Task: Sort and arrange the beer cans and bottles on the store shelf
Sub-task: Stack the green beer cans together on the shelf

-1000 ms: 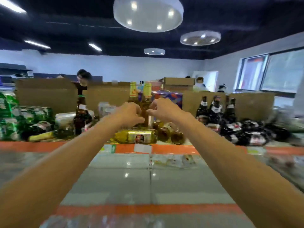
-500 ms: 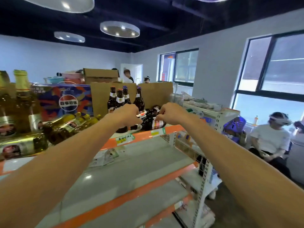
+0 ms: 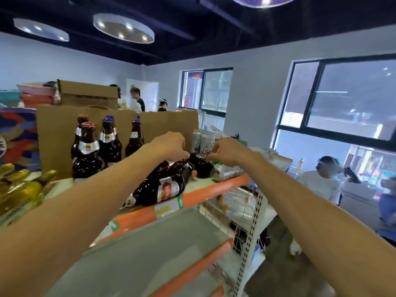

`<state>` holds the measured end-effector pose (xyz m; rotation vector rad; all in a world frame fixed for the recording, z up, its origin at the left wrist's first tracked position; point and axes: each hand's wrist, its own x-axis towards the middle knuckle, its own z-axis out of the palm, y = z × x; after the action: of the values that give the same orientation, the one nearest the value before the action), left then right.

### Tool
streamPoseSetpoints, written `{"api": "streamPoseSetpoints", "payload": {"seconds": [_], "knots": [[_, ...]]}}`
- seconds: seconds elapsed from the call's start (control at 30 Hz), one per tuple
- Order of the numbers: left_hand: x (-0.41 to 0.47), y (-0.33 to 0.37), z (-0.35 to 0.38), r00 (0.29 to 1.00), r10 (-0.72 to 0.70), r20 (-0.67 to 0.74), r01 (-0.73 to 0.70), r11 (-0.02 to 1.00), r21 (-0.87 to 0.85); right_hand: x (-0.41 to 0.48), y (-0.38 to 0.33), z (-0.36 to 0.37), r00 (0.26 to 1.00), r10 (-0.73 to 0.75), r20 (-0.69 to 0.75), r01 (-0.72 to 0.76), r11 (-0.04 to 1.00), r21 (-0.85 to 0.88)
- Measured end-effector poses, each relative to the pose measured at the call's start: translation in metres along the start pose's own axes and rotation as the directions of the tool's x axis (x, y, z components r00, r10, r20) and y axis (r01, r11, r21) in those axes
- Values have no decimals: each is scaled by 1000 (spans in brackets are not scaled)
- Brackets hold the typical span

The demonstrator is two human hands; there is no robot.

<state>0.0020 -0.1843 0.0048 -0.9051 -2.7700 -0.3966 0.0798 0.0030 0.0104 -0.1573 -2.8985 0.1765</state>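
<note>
Dark bottles [image 3: 162, 187] lie heaped on their sides at the right end of the top shelf [image 3: 214, 192], and both hands are right over the pile. The left hand [image 3: 169, 146] is at eleven o'clock of the heap and the right hand [image 3: 227, 152] at one o'clock. Fingers are curled on both, but whether either truly grips a bottle, I cannot tell. Upright bottles [image 3: 90, 151] stand at nine o'clock, two cans [image 3: 202, 142] at twelve, a tipped can [image 3: 225, 172] at three. This looks like the standing-up step. Next comes a firm hold on one neck, then a lift clear of its neighbours to set it upright.
</note>
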Motion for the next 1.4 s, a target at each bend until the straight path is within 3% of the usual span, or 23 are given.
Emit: {"api": "streamPoseSetpoints", "payload": {"seconds": [0.2, 0.4, 0.63, 0.9, 1.1, 1.2, 1.4], "knots": [[80, 15, 33, 999, 20, 39, -20, 1000, -17, 49, 36, 14, 1000, -14, 21, 14, 1000, 3], [130, 35, 71, 997, 43, 71, -45, 999, 23, 96, 92, 20, 996, 87, 22, -87, 996, -3], [180, 55, 116, 994, -10, 108, 3, 998, 61, 151, 140, 46, 995, 62, 73, -65, 997, 33], [228, 69, 142, 986, -131, 106, 120, 987, 105, 223, 177, 67, 973, -111, 204, 94, 991, 92], [238, 66, 151, 962, -210, 176, 187, 972, 139, 245, 168, 79, 844, -294, 448, 313, 949, 32], [242, 65, 158, 948, -246, 201, 208, 959, 194, 251, 162, 80, 779, -325, 536, 428, 900, -77], [242, 70, 171, 946, -269, 180, 215, 938, 273, 254, 164, 90, 798, -375, 472, 476, 873, -110]]}}
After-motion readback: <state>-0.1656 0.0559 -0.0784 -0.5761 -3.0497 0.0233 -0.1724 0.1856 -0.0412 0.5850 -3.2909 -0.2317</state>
